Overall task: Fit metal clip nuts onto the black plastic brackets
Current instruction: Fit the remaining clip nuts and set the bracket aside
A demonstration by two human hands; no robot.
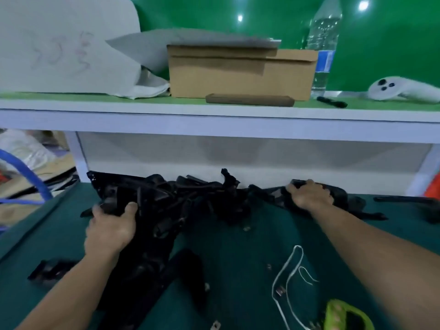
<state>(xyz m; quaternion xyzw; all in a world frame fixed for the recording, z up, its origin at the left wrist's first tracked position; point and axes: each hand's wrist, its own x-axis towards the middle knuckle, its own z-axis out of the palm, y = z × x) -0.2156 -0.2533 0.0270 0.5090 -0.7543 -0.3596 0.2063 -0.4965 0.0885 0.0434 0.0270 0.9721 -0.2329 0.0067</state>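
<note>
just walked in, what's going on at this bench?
A person has both hands in the pile of black brackets on the green mat. The left hand grips a left-edge bracket; the right hand holds a right-end bracket. A few clip nuts lie loose, unfitted.

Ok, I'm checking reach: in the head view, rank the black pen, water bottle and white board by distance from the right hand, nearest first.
From the right hand, which grips a black bracket:
1. Black pen, on the shelf front edge, just above the hand.
2. Water bottle, further back on the shelf.
3. White board, at the shelf's far left.
</note>
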